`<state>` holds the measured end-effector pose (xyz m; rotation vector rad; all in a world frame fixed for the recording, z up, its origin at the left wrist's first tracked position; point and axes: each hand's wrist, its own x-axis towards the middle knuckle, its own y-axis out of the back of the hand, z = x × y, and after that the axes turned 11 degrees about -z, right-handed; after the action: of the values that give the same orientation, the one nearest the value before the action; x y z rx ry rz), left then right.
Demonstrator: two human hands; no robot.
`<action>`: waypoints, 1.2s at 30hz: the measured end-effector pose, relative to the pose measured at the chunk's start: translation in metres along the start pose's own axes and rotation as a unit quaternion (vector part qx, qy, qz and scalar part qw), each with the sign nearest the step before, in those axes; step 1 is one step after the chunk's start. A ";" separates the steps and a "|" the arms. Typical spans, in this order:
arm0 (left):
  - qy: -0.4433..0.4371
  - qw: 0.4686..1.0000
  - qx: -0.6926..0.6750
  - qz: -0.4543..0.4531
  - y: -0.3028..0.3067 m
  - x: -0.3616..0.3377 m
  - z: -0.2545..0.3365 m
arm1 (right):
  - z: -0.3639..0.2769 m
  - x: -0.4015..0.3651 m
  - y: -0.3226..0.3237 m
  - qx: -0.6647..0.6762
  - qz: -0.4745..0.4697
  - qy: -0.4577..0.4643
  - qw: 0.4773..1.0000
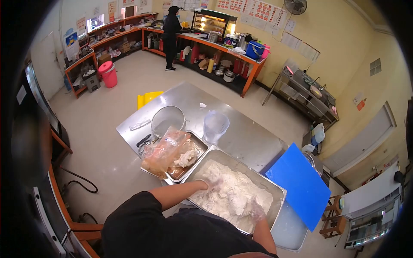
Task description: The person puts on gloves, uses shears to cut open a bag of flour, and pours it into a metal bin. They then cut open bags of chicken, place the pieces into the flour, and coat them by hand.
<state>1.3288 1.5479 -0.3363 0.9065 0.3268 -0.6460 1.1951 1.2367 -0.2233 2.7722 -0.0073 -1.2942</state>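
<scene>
A deep metal tray stands right in front of me, filled with white flour. My left hand, in a thin clear glove, reaches into the flour near the tray's left side; its fingers are sunk in and hard to see. On the right side my gloved right hand touches the flour beside a flour-coated lump; its fingers are partly covered. To the left, a smaller metal tray holds a clear plastic bag and pale, wet-looking pieces, perhaps raw meat.
On the steel table are a round sieve and a clear plastic jug. A blue board leans at the right, above a translucent bin. A person in black stands at the far counter.
</scene>
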 end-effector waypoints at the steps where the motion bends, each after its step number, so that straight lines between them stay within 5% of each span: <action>1: -0.044 0.996 0.045 -0.059 0.011 -0.020 0.015 | 0.004 0.012 -0.005 0.007 -0.048 0.050 0.998; 3: -0.119 0.978 0.069 -0.158 0.026 -0.058 0.046 | 0.012 0.030 -0.025 0.021 -0.143 0.148 0.978; 7: -0.155 0.937 -0.144 -0.278 0.018 -0.076 0.077 | -0.033 0.008 -0.060 0.162 -0.322 0.051 0.931; 12: -0.139 0.918 -0.193 -0.316 0.008 -0.061 0.067 | -0.046 0.021 -0.078 0.053 -0.317 0.112 0.940; 17: -0.128 0.949 -0.076 -0.280 0.009 -0.047 0.040 | -0.053 -0.037 -0.062 0.016 -0.219 0.155 0.963; 20: -0.055 0.959 0.112 -0.254 0.016 -0.028 0.020 | -0.031 0.004 -0.020 0.061 -0.189 0.203 0.959; 24: 0.199 0.980 -0.012 -0.007 0.047 -0.047 0.027 | -0.018 0.067 -0.013 0.194 -0.054 0.314 0.928; 27: 0.140 0.989 0.032 -0.024 0.095 -0.093 0.074 | -0.040 0.065 -0.027 0.090 -0.014 0.255 0.963; 28: 0.162 0.986 0.011 0.029 0.075 -0.073 0.064 | -0.051 0.058 -0.030 0.036 -0.053 0.207 0.976; 33: 0.058 0.997 0.049 -0.003 0.016 0.000 0.055 | -0.070 0.065 -0.053 -0.221 -0.166 0.041 0.960; 36: 0.079 0.995 -0.068 -0.002 -0.010 0.008 0.046 | -0.049 0.077 -0.060 -0.124 -0.247 0.057 0.959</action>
<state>1.3284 1.5028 -0.3199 0.8286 0.5077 -0.5506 1.2802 1.2969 -0.2554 2.7086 0.8418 -1.1119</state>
